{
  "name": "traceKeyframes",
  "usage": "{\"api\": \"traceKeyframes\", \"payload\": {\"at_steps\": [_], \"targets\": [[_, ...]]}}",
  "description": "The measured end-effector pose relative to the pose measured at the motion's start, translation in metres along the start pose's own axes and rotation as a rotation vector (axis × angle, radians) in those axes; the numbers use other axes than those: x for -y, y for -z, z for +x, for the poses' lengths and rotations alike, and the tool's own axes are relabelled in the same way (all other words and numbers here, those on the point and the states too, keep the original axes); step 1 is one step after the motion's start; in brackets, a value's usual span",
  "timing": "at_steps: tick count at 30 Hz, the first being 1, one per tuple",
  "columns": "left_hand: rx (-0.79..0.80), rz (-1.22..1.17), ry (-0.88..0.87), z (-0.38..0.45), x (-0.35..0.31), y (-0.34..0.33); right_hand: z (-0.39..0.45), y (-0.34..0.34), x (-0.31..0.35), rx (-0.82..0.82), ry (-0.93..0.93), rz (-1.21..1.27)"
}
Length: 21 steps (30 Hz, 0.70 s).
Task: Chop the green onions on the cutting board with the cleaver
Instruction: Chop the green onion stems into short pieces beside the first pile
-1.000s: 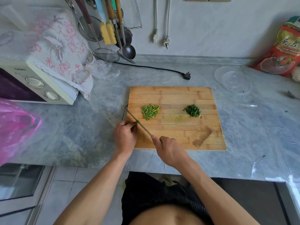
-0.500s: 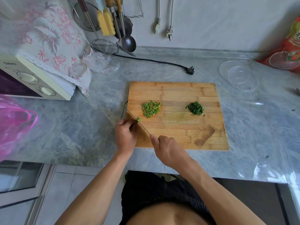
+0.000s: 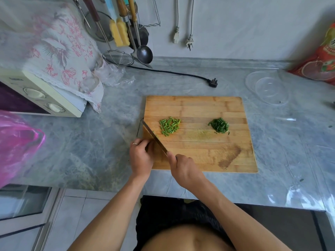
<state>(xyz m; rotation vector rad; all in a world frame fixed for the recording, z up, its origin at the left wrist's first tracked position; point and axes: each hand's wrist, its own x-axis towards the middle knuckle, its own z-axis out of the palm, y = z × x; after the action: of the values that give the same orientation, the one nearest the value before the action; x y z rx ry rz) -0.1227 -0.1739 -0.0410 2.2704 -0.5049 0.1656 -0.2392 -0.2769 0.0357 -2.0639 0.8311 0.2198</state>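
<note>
The right hand (image 3: 184,169) is gripping the cleaver (image 3: 154,137) by its handle, fingers wrapped tight, the blade angling across the near-left corner of the cutting board (image 3: 199,153). The left hand (image 3: 140,156) is curling its fingers at the blade's flat side, seemingly pinning a last bit of green onion; what it holds is hidden. Cut stalk pieces (image 3: 169,126) are lying in a loose light-green pile, with a darker, finer leaf pile (image 3: 219,125) well apart to the right. The pieces look light, soft and likely to scatter or cling to steel. The cleaver seems heavy and stiff, best held at the handle. The board is striped bamboo, worn.
</note>
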Motion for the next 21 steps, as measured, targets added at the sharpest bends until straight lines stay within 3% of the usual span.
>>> {"api": "traceKeyframes", "payload": {"at_steps": [1,10,21], "targets": [[-0.005,-0.002,-0.013,0.000,-0.001,0.001,0.002,0.002,0.002,0.081,-0.026,-0.040],[0.081,0.069,-0.072,-0.002,0.006,0.006,0.012,0.030,-0.001,0.055,-0.001,0.053],[0.105,-0.059,-0.050,0.012,0.005,0.011,-0.007,0.028,-0.012,0.051,0.054,0.061]]}}
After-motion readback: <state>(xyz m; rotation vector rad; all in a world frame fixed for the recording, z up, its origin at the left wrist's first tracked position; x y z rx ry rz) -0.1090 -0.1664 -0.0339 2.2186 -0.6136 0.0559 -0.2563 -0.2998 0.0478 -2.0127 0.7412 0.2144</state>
